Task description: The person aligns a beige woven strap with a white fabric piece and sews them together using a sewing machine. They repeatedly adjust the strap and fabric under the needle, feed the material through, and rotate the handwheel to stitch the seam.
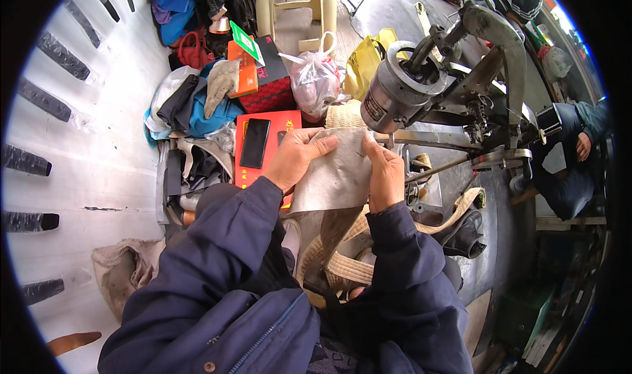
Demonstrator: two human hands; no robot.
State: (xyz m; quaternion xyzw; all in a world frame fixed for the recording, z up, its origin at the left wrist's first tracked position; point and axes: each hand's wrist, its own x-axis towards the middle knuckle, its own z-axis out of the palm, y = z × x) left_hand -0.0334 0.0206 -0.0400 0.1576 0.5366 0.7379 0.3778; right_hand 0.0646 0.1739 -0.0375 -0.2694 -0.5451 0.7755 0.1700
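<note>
A pale grey-white piece of cloth or soft leather [332,176] is stretched between my hands in front of my lap. My left hand [299,157] pinches its upper left edge, thumb lying on top. At the upper right corner, my right hand [385,176] grips it between thumb and fingers. A short dark mark or slit shows near that corner. Just beyond the piece is the round metal head of a hand-worked machine [403,87], close to my right fingertips. Cream woven webbing [349,268] hangs in loops below the piece, and a ribbed cream band [345,115] lies behind it.
Left of my hands, a black phone [255,143] rests on a red box [289,120]. Beyond are a white plastic bag [315,84], a yellow bag [365,61] and a cream stool [296,8]. A dark shoe [466,236] lies at right; another person [569,163] sits past the machine.
</note>
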